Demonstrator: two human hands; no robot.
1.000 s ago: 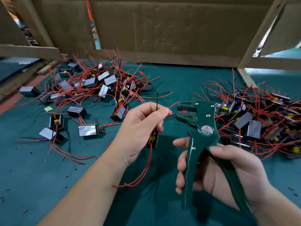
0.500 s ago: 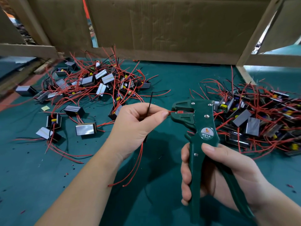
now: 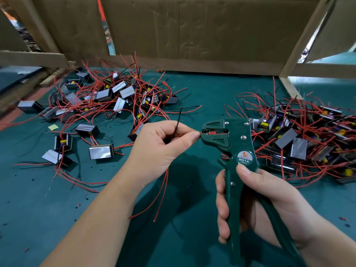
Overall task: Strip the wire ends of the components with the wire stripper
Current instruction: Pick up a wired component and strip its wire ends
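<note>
Green felt covers the table, and cardboard walls close off the far side. One pile of components lies far left and another at the right, both tangles of red and black leads.

Near the middle, the left hand pinches a red wire between thumb and forefinger, with its tip fed into the head of the stripper. A black wire sticks up out of the same grip, and more red leads hang below the hand. The palm hides any component body.

The right hand is wrapped around the stripper's handles and holds the tool upright, thumb on its face under the label. The handles look spread, so the squeeze seems not yet made. Whether the jaws already bite is unclear.

The step in hand looks like seating the wire end. The next move calls for a firm squeeze by the right hand while the left keeps the wire straight and steady, so only the tip's insulation comes off.
</note>
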